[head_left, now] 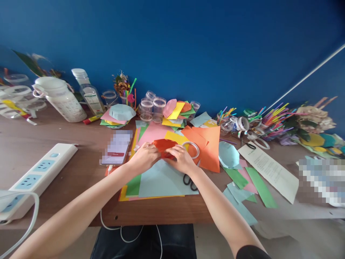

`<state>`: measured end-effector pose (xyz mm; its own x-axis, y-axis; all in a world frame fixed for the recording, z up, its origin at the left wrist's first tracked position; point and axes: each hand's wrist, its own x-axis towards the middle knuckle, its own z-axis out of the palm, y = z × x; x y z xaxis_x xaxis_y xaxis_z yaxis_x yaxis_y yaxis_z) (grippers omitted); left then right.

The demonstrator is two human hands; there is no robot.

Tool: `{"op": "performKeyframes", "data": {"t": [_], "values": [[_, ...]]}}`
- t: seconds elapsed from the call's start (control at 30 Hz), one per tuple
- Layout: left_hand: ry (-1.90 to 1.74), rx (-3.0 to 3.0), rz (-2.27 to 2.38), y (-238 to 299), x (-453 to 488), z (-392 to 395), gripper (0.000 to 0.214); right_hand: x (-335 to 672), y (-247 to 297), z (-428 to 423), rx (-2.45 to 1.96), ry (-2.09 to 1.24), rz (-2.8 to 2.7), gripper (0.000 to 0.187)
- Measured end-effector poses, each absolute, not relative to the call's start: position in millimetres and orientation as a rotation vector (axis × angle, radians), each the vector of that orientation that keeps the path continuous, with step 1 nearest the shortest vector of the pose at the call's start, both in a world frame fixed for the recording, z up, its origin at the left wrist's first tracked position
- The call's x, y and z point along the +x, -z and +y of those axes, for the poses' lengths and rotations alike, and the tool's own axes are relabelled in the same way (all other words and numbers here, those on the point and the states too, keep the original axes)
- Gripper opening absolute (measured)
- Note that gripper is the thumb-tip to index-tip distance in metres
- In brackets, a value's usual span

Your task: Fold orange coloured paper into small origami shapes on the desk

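Observation:
A piece of red-orange paper (163,144) with a rounded outline is held between my two hands, above a stack of coloured sheets. My left hand (147,155) grips its left edge, fingers closed. On the other side my right hand (181,158) pinches the right edge; the fingertips partly cover the paper. Light blue paper (164,183) lies under the hands. Scissors (190,182) with black handles rest by my right wrist, their blades partly hidden. A white tape roll (194,148) lies just past my right hand, on orange paper (211,144).
Left are a phone (116,147) on a cable and a power strip (40,176). Along the blue wall stand a white bottle (60,99), clear cups (159,109) and bundles of coloured sticks (277,120). Green paper strips (261,187) and a printed sheet (272,172) lie right.

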<state>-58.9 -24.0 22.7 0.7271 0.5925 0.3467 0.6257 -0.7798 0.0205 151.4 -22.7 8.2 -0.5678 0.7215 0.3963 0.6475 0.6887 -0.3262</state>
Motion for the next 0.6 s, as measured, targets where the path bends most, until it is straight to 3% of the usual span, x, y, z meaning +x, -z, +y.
{"op": "performKeyframes", "data": {"t": [0.6], "values": [[0.494,-2.772,-1.265,-26.4,-52.4,-28.0,0.026,136.1,-3.9,-26.1,-1.243,-0.417,-2.216,0.024]]}}
